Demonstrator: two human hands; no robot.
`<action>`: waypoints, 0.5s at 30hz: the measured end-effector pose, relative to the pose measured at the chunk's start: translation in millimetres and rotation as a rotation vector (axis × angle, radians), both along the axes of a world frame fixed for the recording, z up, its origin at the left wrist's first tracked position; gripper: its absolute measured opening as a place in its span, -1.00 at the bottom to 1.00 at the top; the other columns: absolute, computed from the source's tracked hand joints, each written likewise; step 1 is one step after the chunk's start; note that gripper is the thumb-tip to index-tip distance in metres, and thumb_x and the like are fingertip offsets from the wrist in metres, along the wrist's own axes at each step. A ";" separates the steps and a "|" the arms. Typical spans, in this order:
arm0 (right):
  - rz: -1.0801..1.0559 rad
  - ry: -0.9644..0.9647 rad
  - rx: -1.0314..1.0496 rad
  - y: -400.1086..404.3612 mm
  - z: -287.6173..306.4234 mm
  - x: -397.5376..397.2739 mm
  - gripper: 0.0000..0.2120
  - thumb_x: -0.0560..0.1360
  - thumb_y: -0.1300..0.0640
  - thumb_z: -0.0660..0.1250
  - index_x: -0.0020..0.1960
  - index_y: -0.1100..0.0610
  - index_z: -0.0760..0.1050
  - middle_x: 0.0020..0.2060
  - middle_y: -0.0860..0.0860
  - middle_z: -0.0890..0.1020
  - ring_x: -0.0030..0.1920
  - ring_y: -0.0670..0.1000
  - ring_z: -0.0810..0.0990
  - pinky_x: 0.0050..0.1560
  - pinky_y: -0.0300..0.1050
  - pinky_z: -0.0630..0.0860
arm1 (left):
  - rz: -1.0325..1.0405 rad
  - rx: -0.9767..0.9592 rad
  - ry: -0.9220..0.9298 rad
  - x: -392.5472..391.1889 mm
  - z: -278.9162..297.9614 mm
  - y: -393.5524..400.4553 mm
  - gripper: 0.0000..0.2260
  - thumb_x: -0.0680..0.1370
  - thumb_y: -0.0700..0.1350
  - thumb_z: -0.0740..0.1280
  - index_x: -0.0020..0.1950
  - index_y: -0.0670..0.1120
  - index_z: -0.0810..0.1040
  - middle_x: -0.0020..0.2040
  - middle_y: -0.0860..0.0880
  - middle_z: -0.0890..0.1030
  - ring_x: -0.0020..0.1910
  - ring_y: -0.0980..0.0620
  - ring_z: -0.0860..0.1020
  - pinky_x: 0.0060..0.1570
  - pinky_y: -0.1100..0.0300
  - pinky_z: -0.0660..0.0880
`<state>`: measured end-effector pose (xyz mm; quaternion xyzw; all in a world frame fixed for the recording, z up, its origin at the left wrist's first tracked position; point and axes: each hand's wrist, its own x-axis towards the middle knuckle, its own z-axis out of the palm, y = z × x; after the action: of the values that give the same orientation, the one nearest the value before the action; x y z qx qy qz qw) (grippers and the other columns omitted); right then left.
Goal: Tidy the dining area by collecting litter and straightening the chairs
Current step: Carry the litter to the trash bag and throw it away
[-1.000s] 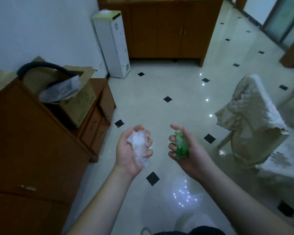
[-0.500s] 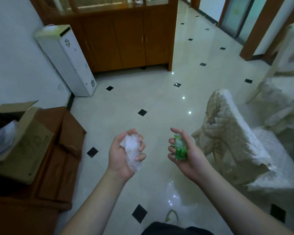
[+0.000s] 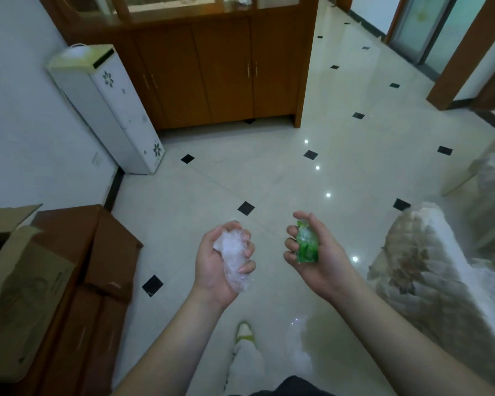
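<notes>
My left hand [image 3: 220,261] curls its fingers [image 3: 247,252] round crumpled clear plastic [image 3: 232,252]. My right hand [image 3: 315,258] clamps a green wrapper [image 3: 307,245] against the palm, fingers wrapped over its left edge.

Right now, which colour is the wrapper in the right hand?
Green; the wrapper shows clearly in the head view.

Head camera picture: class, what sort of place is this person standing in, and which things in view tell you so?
Most likely a room in a home, perhaps by a dining area. Clues: the glossy tiled floor with black diamond insets, a wooden cabinet against the far wall, and a cloth-covered chair on the right.
</notes>
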<state>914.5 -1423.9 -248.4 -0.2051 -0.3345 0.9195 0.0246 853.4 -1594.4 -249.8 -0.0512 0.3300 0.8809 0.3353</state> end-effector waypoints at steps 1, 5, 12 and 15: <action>-0.003 0.000 0.015 2.6 -0.1 -20.2 -0.84 0.46 -0.01 0.36 0.00 0.03 0.53 -0.29 0.00 0.48 -0.41 -0.03 0.38 -0.43 -0.20 0.36 | -0.004 0.011 0.007 -21.2 -0.3 3.1 -0.82 0.42 0.03 0.29 -0.15 -0.06 0.55 -0.26 -0.06 0.47 -0.42 0.02 0.42 -0.59 0.31 0.28; -0.066 0.003 0.034 22.7 10.5 -92.8 -0.72 0.34 -0.03 0.45 0.00 0.04 0.53 -0.29 0.00 0.46 -0.40 -0.04 0.36 -0.42 -0.20 0.33 | -0.025 0.038 0.001 -103.1 3.1 16.1 -0.79 0.44 0.05 0.24 -0.19 -0.07 0.55 -0.27 -0.05 0.48 -0.42 0.02 0.41 -0.58 0.31 0.28; -0.150 0.085 0.088 87.6 21.3 -168.2 -0.74 0.43 -0.05 0.39 0.05 0.04 0.52 -0.26 0.01 0.46 -0.36 -0.03 0.36 -0.38 -0.19 0.33 | -0.109 0.003 0.029 -225.5 9.1 76.7 -0.82 0.40 0.01 0.22 -0.25 -0.08 0.49 -0.29 -0.04 0.45 -0.44 0.03 0.39 -0.57 0.33 0.20; -0.169 0.109 0.104 121.3 17.7 -192.5 -0.78 0.46 -0.05 0.35 0.04 0.04 0.53 -0.26 0.01 0.47 -0.37 -0.03 0.36 -0.39 -0.19 0.35 | -0.168 0.005 0.011 -260.9 3.5 124.6 -0.81 0.42 0.01 0.20 -0.24 -0.08 0.48 -0.29 -0.05 0.45 -0.44 0.02 0.38 -0.57 0.33 0.22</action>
<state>722.0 -1302.6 -230.6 -0.1808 -0.3613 0.9054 0.1308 592.5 -1469.8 -246.3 -0.0175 0.3329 0.8507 0.4063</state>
